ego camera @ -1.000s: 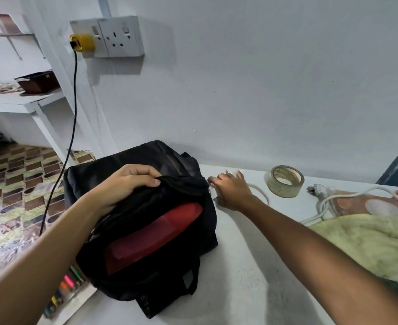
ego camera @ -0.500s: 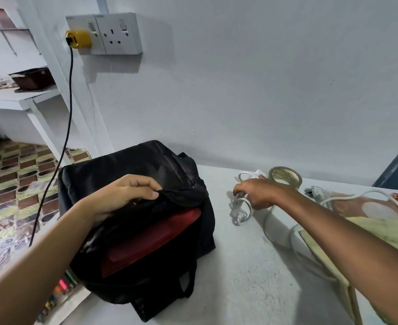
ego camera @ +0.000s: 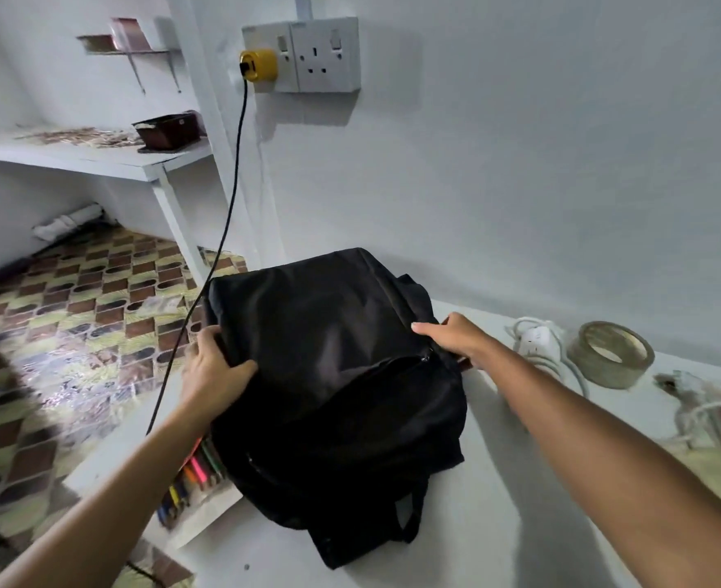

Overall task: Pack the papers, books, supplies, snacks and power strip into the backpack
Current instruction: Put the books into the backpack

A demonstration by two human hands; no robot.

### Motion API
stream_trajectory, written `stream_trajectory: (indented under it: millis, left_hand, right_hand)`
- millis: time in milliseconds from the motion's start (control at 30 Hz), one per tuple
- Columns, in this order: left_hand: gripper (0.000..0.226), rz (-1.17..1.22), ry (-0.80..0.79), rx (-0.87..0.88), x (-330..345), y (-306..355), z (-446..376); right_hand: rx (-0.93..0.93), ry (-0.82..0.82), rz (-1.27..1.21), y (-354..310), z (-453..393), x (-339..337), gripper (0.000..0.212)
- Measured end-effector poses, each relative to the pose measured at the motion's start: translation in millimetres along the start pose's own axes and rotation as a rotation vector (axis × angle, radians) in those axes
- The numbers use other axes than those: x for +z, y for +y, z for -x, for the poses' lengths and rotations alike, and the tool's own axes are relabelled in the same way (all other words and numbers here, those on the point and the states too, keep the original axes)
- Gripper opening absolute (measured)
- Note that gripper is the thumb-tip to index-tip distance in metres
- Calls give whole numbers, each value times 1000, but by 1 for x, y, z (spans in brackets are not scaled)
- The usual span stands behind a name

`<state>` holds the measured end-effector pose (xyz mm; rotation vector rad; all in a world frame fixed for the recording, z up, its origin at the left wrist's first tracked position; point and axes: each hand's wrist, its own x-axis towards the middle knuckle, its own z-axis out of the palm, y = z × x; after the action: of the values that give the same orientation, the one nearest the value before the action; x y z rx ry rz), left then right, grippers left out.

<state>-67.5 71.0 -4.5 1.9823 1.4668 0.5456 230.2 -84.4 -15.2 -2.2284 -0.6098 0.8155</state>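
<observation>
backpack interior: hidden by black fabric
coloured pencils: partly under backpack
cable at right: blurred, cut off

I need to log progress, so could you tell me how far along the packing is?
Partly done at best: what is inside cannot be seen. Both hands, left hand and right hand, grip the black backpack. The white power strip and tape roll remain outside on the table.
</observation>
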Motion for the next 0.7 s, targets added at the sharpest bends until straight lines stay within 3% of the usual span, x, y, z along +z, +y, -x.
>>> stream_trajectory:
  millis: [67,200,300,400,600,700]
  left_hand:
    - [75,111,18,-22,2,1,-3]
    - [83,517,4,-260,-4,6,-19]
    - [55,734,-126,-367,-9,13,-28]
    - [38,715,-181,-344,-10,26,-34]
    - [45,689,-290,-259,11,58,-31]
    - [39,667,-372,-203,25,72,-30]
  right_hand:
    - [59,4,-133,0,-4,7,63]
    - [157,-146,-341,-3,-2,7,44]
    - [155,-126,-425,-7,0,9,30]
    - [117,-54,-528,-11,4,5,23]
    - [88,209,-560,10,29,-23,22]
    - [133,241,-663,35,43,-33,26]
